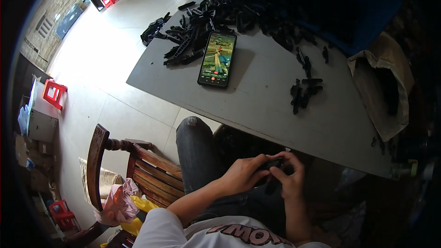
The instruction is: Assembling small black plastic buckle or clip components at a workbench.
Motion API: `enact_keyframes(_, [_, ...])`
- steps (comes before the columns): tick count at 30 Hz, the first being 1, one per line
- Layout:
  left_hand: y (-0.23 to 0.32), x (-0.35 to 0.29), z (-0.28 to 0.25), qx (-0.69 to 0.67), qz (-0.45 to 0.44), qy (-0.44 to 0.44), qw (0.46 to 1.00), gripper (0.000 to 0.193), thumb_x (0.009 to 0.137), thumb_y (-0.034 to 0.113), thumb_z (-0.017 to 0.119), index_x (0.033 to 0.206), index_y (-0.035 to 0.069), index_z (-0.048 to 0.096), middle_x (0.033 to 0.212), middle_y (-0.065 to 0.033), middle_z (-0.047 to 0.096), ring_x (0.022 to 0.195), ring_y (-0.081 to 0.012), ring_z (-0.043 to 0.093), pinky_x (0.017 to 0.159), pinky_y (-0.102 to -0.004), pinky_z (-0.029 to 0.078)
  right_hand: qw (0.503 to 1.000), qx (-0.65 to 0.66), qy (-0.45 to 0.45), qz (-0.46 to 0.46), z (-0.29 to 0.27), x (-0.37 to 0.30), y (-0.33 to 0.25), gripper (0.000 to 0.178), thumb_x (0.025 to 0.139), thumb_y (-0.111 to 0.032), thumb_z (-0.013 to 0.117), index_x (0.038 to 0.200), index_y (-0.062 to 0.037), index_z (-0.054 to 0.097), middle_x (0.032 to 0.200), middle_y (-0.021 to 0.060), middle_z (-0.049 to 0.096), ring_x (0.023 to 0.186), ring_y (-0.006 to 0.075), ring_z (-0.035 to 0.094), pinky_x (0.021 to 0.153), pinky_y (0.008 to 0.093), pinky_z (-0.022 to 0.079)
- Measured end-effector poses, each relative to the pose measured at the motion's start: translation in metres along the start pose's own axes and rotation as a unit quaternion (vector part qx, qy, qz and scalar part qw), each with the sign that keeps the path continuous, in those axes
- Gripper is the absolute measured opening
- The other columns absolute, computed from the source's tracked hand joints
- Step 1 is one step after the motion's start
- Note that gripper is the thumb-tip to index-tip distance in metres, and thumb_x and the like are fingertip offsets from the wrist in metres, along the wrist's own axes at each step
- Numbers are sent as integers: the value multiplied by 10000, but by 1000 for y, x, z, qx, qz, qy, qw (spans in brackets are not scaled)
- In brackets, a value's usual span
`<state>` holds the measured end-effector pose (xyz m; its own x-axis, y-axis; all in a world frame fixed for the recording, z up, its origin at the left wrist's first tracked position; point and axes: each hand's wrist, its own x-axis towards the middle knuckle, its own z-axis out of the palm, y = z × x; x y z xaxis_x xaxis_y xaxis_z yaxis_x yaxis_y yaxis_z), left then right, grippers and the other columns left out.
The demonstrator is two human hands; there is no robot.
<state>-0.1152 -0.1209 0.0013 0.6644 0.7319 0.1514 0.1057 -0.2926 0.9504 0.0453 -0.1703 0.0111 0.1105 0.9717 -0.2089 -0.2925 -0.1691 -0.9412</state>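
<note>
Over my lap, just off the table's near edge, my left hand point(248, 171) and my right hand point(290, 174) meet. Both are closed on one small black plastic part point(274, 164), pinched between thumbs and fingers. Its exact shape is mostly hidden by the fingers and the dark jeans behind it. On the grey table point(257, 105) lies a heap of similar long black plastic parts point(195, 30), spread along the far left. A smaller group of black parts point(303, 93) sits nearer to my hands, right of the middle.
A phone point(217, 59) with a lit screen lies beside the heap. At the far right stand a blue crate point(376, 27) of black parts and an opened brown paper sack point(396, 71). A wooden chair point(156, 170) is at left, with a red stool point(55, 93) beyond.
</note>
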Motion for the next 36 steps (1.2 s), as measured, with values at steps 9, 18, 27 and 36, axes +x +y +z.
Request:
enact_keyframes(9, [-101, -22, 42, 157, -106, 57, 980, 419, 791, 157, 613, 1152, -5, 479, 1034, -216, 566, 951, -380, 550, 770, -414, 465, 993, -8, 116, 31, -6, 24, 109, 356, 811, -79, 625, 1154, -37, 541, 1114, 67, 543, 1031, 177, 513, 916, 304, 392])
enact_keyframes(18, [-87, -14, 29, 301, -41, 31, 952, 409, 761, 84, 598, 1154, 9, 511, 1093, -173, 535, 993, -325, 522, 853, -397, 439, 939, -305, 92, -130, -28, 17, 0, 149, 835, -30, 547, 958, 13, 620, 936, 98, 637, 910, 191, 600, 805, 284, 453])
enact_keyframes(27, [-5, 82, -2, 306, 108, 76, 943, 377, 738, 24, 576, 1113, 34, 533, 1097, -149, 527, 993, -322, 510, 835, -397, 432, 815, -431, 228, -314, -109, 152, -49, 189, 836, -42, 548, 1014, -21, 607, 1044, 90, 602, 1002, 210, 561, 832, 303, 437])
enact_keyframes(36, [-34, 158, -6, 325, 60, 122, 936, 444, 872, 234, 513, 1257, 28, 430, 1267, -170, 440, 1145, -339, 425, 948, -423, 347, 715, -548, 270, -338, -204, 225, -75, 223, 845, -87, 557, 1056, -22, 592, 1140, 126, 554, 1095, 279, 510, 932, 364, 393])
